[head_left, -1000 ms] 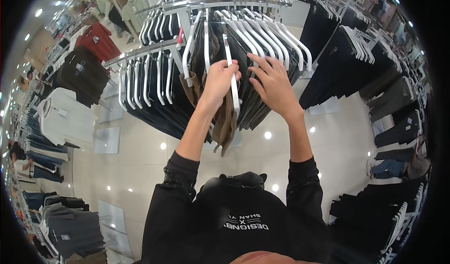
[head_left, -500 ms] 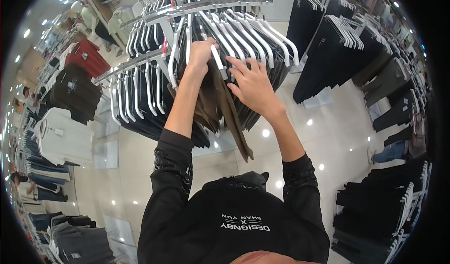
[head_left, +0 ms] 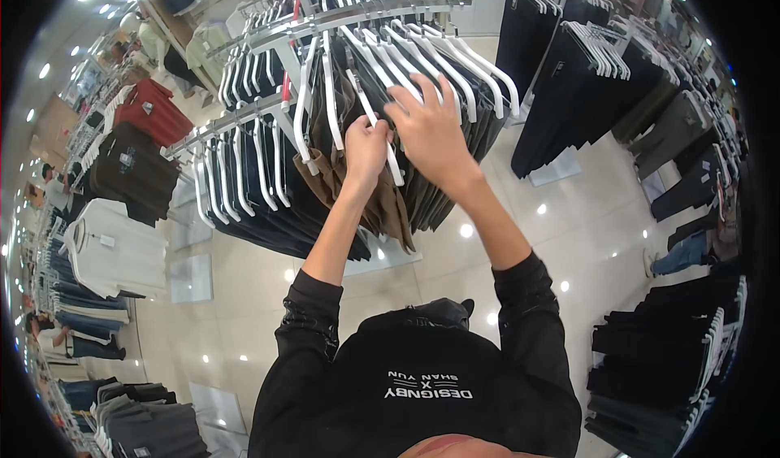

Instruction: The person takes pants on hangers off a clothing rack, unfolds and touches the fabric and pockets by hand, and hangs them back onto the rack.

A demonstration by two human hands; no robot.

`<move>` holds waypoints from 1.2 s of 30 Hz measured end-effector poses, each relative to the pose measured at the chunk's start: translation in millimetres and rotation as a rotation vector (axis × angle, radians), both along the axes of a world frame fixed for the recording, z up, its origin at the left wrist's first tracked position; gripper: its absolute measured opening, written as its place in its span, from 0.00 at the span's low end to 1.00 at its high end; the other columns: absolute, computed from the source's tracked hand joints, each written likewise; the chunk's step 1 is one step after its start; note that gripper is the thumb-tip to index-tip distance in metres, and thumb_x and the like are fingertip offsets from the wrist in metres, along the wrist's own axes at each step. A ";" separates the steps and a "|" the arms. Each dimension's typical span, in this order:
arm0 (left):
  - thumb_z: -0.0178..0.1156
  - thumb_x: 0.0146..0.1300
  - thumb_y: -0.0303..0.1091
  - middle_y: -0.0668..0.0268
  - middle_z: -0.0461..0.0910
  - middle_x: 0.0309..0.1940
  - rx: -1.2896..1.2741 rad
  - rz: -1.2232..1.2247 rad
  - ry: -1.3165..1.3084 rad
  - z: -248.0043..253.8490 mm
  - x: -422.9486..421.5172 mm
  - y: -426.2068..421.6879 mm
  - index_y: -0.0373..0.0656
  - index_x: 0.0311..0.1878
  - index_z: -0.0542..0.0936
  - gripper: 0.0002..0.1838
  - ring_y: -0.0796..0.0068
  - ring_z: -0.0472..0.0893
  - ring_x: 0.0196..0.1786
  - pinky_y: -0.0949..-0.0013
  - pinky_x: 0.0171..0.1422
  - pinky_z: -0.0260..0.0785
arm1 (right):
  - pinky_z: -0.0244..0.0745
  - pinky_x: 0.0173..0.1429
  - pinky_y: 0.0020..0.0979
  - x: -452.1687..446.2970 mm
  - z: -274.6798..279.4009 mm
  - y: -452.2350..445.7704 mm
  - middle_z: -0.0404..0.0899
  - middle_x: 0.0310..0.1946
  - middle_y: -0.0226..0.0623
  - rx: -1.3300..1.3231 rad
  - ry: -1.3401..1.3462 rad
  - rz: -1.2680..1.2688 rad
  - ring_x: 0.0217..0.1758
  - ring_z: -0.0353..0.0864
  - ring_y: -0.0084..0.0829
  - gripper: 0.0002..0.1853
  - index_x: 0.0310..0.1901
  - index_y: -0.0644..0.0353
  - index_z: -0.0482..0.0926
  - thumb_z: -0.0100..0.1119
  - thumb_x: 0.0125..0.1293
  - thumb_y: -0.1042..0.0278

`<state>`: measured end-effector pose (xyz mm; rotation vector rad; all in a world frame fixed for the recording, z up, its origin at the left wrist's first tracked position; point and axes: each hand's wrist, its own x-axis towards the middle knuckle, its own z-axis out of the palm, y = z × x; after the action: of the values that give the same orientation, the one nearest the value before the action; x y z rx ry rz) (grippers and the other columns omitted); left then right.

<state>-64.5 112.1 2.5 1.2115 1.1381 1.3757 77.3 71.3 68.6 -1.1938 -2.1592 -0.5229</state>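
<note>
My left hand (head_left: pixel 367 151) is closed around a white hanger (head_left: pixel 363 98), which slants toward me out of the row. Brown trousers (head_left: pixel 390 216) hang below and beside that hand; whether they are on this same hanger I cannot tell. To the right, my right hand (head_left: pixel 431 133) is spread, its fingertips over the neighbouring white hangers (head_left: pixel 413 60). Its thumb side is close to the held hanger. Dark trousers hang under those hangers, partly covered by my hands.
A metal rail (head_left: pixel 357 21) crosses above the hangers. On a lower rail to the left hang dark trousers (head_left: pixel 284 226). More black trousers (head_left: pixel 561 92) hang at the right, and a white shirt (head_left: pixel 114 243) is at the left. Other people stand at the far left.
My left hand has come lower and slightly right, and the hanger it holds has been drawn toward me. My right hand has shifted slightly, with its fingers still spread.
</note>
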 end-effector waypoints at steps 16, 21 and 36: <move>0.56 0.71 0.29 0.71 0.77 0.27 0.004 0.060 -0.054 27.0 12.3 4.6 0.39 0.32 0.79 0.10 0.82 0.72 0.31 0.74 0.40 0.61 | 0.59 0.76 0.59 7.4 -2.3 52.5 0.84 0.51 0.37 -0.042 -0.404 -0.047 0.71 0.70 0.54 0.09 0.37 0.55 0.93 0.65 0.62 0.64; 0.57 0.68 0.30 0.72 0.76 0.24 0.004 0.073 0.002 39.1 8.5 33.2 0.41 0.28 0.79 0.11 0.83 0.71 0.29 0.74 0.36 0.59 | 0.59 0.76 0.59 10.5 -3.8 54.8 0.84 0.50 0.39 -0.001 -0.389 0.001 0.70 0.72 0.54 0.08 0.38 0.57 0.92 0.66 0.60 0.68; 0.60 0.67 0.31 0.72 0.77 0.24 0.061 0.049 0.168 97.5 -14.4 50.4 0.38 0.28 0.81 0.11 0.84 0.70 0.25 0.73 0.31 0.58 | 0.59 0.76 0.59 10.6 -2.1 52.4 0.84 0.50 0.39 -0.006 -0.357 0.033 0.70 0.72 0.53 0.09 0.38 0.58 0.91 0.63 0.63 0.69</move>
<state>-78.9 162.5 100.0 1.3719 1.2566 1.3739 87.9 123.7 66.5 -1.1337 -2.4735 -0.7634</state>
